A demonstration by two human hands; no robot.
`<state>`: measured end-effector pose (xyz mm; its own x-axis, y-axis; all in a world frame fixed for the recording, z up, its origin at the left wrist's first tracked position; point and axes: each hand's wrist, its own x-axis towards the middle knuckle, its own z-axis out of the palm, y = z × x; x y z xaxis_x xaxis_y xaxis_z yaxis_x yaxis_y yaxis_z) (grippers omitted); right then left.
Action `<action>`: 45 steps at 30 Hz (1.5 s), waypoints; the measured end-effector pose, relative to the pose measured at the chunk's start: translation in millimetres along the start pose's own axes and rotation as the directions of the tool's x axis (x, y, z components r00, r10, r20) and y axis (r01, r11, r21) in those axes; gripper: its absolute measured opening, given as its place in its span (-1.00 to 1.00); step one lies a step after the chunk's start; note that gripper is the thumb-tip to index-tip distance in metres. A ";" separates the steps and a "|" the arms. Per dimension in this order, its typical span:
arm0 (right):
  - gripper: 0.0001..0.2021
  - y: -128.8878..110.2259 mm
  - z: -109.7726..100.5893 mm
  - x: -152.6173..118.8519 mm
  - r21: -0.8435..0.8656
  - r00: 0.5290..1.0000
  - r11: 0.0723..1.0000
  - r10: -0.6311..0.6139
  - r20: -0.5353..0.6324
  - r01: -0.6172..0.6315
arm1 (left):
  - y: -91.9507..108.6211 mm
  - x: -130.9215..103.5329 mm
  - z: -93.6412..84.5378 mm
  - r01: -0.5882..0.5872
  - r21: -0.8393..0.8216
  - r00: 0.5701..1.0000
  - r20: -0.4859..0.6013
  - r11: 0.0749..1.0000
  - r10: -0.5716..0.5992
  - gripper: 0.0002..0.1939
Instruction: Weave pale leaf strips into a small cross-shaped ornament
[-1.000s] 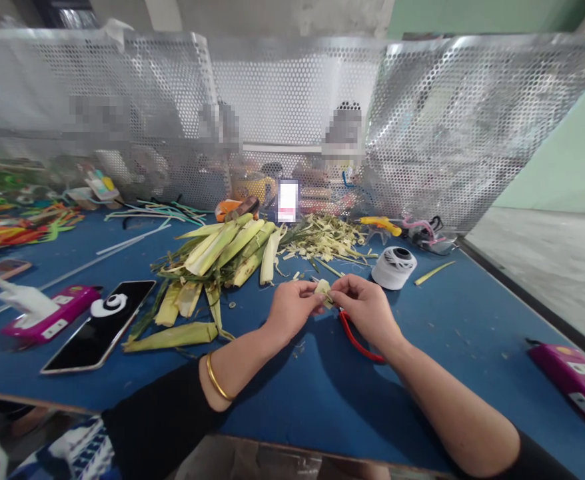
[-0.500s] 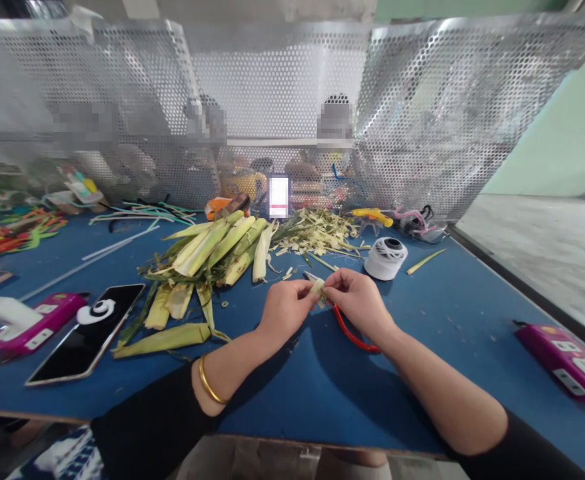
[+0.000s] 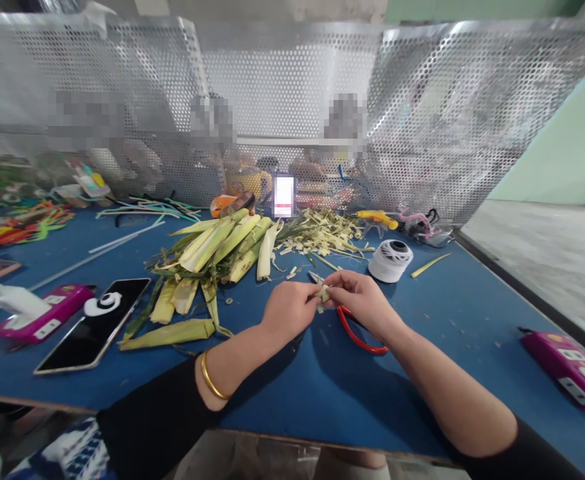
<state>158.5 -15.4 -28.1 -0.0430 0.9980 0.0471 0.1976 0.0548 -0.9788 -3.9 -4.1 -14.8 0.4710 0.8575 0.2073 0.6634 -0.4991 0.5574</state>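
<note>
The left hand (image 3: pixel 290 308) and right hand (image 3: pixel 360 299) both pinch a small corn-husk piece (image 3: pixel 323 294) above the desk (image 3: pixel 282 400), left of the red scissor handles (image 3: pixel 357 343). It should be light, pliable and easily torn; grip lightly at its edges. The hands mask most of its outline; whether it is folded cannot be determined.

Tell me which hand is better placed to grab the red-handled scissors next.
Probably the right hand: it is closer to the scissors' red handle than the left hand, though both hold the small pale piece.
</note>
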 end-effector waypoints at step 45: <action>-0.64 -1.0 5.1 -0.2 -0.007 0.998 1.000 0.000 -0.056 -0.001 | 6.2 0.9 6.3 0.404 -0.646 0.910 0.355 0.647 -0.214 -0.80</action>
<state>153.3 -15.9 -28.2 0.0118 0.9982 0.0581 0.2044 0.0544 -0.9774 4.3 -7.2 -16.3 0.4933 0.8427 -0.2157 0.2440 0.1039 0.9642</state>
